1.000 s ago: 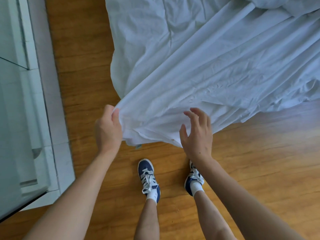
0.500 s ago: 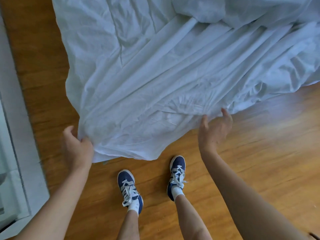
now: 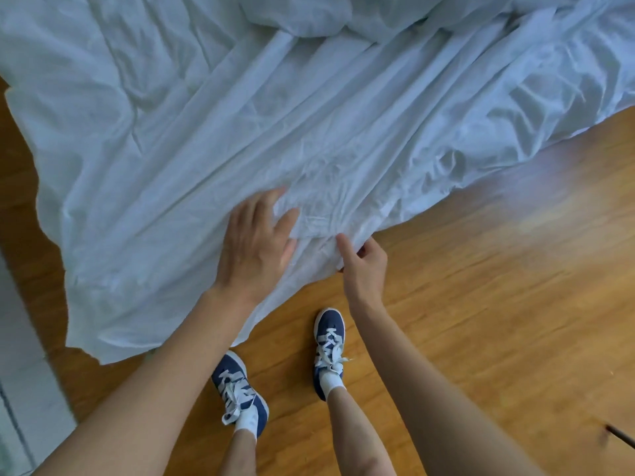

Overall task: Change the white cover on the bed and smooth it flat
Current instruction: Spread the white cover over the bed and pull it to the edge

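Wooden floor is seen below, with the white cover spread over its upper and left part, heavily creased and bunched at the top edge. Since a second ago the left corner has been let go and the sheet has spread wider. Left hand is now laid flat on the cloth, fingers straight, nothing gripped. Right hand is pinched on the near hem, thumb on top. Judged: hem is being regathered for lifting onto the bed; no smoothing done yet. Blue sneakers are planted just beside the hem.
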`<state>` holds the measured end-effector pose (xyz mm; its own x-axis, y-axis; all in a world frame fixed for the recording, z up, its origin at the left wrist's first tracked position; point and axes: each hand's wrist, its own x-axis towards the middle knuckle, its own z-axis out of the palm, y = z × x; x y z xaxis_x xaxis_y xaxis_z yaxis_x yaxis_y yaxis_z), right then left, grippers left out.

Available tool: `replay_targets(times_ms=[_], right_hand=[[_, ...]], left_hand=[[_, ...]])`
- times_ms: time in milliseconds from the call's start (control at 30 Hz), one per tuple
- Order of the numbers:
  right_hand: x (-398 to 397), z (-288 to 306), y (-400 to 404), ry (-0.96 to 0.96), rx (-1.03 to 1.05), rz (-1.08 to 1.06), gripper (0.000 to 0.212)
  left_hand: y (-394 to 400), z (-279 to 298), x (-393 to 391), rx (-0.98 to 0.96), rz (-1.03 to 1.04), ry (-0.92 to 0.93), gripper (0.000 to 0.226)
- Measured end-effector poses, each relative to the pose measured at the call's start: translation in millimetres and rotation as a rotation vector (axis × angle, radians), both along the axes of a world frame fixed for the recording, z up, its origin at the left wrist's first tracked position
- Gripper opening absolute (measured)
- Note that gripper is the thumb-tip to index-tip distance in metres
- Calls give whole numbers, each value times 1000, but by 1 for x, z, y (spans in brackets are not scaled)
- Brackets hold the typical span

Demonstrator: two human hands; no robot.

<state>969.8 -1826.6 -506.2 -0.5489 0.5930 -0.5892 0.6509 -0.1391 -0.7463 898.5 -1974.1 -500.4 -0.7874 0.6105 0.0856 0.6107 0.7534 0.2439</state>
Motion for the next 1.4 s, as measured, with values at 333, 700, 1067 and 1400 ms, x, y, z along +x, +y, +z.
replay_targets(times_ms=[333,700,1067,1400], right_hand=[[21,15,-17,-69,239,77,47],[-37,15,-42,-151,367,65,79],[-1,35,-40,135,104,-132,47],[-55,80,-26,368,30,155,23]], left_hand=[[-4,15,-10,160,170,141,12],[-5,19,-2,207,110,61,17],[3,15,4,224,66,-56,24],[12,32,5,259,329,-104,33]])
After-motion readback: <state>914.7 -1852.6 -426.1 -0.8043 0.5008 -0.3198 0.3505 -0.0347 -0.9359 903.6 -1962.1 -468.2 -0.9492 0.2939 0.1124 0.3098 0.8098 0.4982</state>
